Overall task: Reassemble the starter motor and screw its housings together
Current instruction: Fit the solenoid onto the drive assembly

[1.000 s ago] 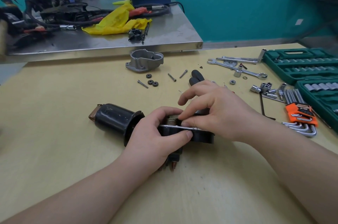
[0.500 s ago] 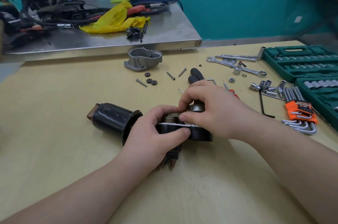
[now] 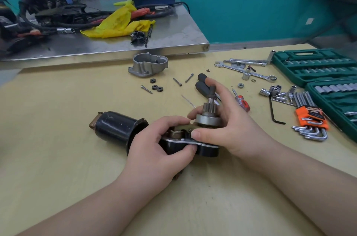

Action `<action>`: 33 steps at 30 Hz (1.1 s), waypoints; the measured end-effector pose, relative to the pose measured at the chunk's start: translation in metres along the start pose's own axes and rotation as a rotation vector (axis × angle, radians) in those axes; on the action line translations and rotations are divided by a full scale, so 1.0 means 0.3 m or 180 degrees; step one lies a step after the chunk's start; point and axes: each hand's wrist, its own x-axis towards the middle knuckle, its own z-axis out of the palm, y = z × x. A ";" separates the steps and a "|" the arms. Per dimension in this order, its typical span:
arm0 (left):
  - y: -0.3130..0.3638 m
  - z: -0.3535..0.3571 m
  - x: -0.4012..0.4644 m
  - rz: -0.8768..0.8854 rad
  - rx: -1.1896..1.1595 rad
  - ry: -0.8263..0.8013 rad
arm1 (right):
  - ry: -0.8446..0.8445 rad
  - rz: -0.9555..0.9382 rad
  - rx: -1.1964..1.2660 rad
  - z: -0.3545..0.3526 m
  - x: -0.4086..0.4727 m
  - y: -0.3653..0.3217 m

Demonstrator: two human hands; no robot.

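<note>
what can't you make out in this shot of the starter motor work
Head view, the only one:
- Underside of the black motor part: hidden by the left hand and right hand.
- Seating of the gear shaft: fingers cover its base.
- Socket case: cut off by the right edge; size markings too small.

1. The starter motor body (image 3: 116, 128) is glossy black metal, scuffed with pale specks.
2. The pinion gear (image 3: 209, 112) is dull grey steel above a smooth, satin collar.
3. The end housing (image 3: 148, 65) is matt, rough-looking cast aluminium.
4. The table (image 3: 58, 139) is smooth pale wood.
5. The hex keys (image 3: 313, 131) are shiny chromed metal in an orange plastic holder.
6. The yellow cloth (image 3: 117, 23) lies crumpled.
</note>
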 end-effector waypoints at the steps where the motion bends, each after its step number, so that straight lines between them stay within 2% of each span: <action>1: 0.001 0.001 -0.001 0.0081 0.0068 0.0023 | 0.0067 -0.0005 -0.0059 0.005 -0.001 0.004; 8: 0.006 -0.001 0.011 0.0787 0.0489 0.0064 | 0.0290 0.0105 -0.0137 0.016 -0.012 0.020; 14: 0.001 -0.011 0.017 0.0626 0.0312 -0.0143 | 0.0418 0.0087 0.0095 0.030 -0.006 0.036; 17: 0.016 -0.032 0.011 0.0640 0.0624 -0.0317 | 0.0464 0.0066 0.0131 0.032 -0.002 0.043; 20: 0.055 -0.106 0.040 0.1241 0.1030 -0.0231 | 0.0474 0.0065 0.0141 0.031 -0.004 0.053; 22: 0.062 -0.209 0.096 0.1602 0.1239 0.0143 | 0.0457 0.0065 0.0126 0.028 -0.005 0.055; 24: 0.050 -0.344 0.177 0.1217 0.1457 0.0651 | 0.0456 0.0069 0.0125 0.026 -0.004 0.055; 26: 0.011 -0.479 0.244 0.0386 0.1739 0.0895 | 0.0460 0.0086 0.0105 0.025 -0.002 0.054; 29: -0.103 -0.611 0.287 -0.0578 0.2345 0.0216 | 0.0467 0.0113 0.0061 0.028 0.001 0.057; 33: -0.160 -0.620 0.259 -0.0995 0.2550 -0.0473 | 0.0474 0.0153 0.0040 0.031 0.005 0.062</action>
